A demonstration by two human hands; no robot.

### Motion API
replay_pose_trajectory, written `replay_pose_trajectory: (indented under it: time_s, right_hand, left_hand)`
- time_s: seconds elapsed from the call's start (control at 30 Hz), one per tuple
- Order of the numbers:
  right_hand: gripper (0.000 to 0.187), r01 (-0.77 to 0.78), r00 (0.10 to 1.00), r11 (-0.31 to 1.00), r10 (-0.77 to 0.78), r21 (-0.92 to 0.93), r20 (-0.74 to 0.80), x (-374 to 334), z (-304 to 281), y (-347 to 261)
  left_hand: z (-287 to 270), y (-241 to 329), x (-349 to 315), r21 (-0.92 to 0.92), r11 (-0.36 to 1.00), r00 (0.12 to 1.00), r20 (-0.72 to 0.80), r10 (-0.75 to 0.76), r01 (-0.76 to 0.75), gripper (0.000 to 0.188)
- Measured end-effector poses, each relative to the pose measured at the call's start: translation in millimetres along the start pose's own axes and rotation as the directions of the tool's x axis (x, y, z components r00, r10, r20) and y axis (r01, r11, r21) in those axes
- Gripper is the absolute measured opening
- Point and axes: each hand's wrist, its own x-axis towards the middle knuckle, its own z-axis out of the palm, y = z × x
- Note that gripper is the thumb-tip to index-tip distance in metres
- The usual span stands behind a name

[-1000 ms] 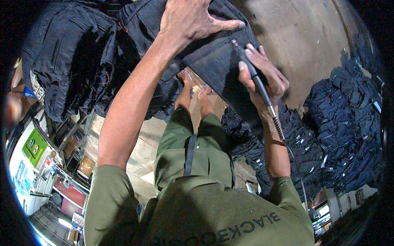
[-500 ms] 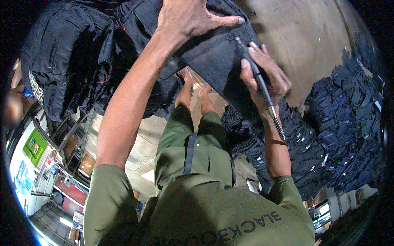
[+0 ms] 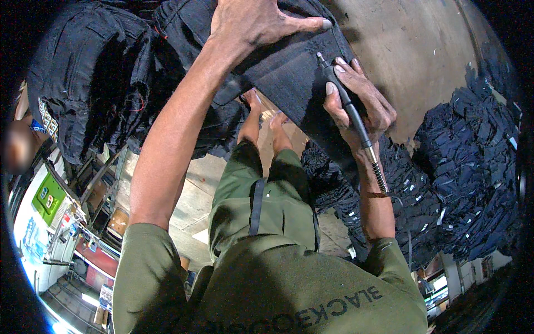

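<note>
Dark denim trousers lie stretched out in front of me, with seams running along the right edge. My left hand rests on top of the cloth, its thumb stretched out toward that edge; its other fingertips run past the top of the picture. In my right hand is a slim black rotary tool handpiece, held like a pen, with a spring sleeve at its rear end. Its metal tip points up and away over the denim, close below a small scuffed patch. I cannot tell whether the tip touches the cloth.
A heap of black garments stands at the left. Large piles of dark clothing cover the floor at the right. Beyond the denim lies a brown board-like surface. Part of another person shows at the far left edge.
The handpiece tip has shifted slightly down and left, uncovering more of the scuffed patch. My left hand has stayed nearly in place on the denim.
</note>
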Motion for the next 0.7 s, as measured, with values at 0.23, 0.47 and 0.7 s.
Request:
replay_pose_trajectory:
  time_s: [0.23,0.47,0.7]
  right_hand:
    - [0.020,-0.044,0.999,0.999,0.044,-0.012,-0.019,0,-2,-3]
    - [0.020,-0.056,0.998,0.997,0.058,0.043,-0.038,-3,-7,-3]
    - [0.024,-0.036,0.999,0.999,0.036,0.011,-0.007,-3,3,-1]
  left_hand:
    - [2,-1,0,0.003,1.000,1.000,0.005,-0.001,0.001,0.076]
    - [2,0,0,0.011,1.000,1.000,-0.003,-0.004,0.004,0.076]
    - [3,-2,-1,-0.004,1.000,1.000,-0.005,-0.005,0.005,0.075]
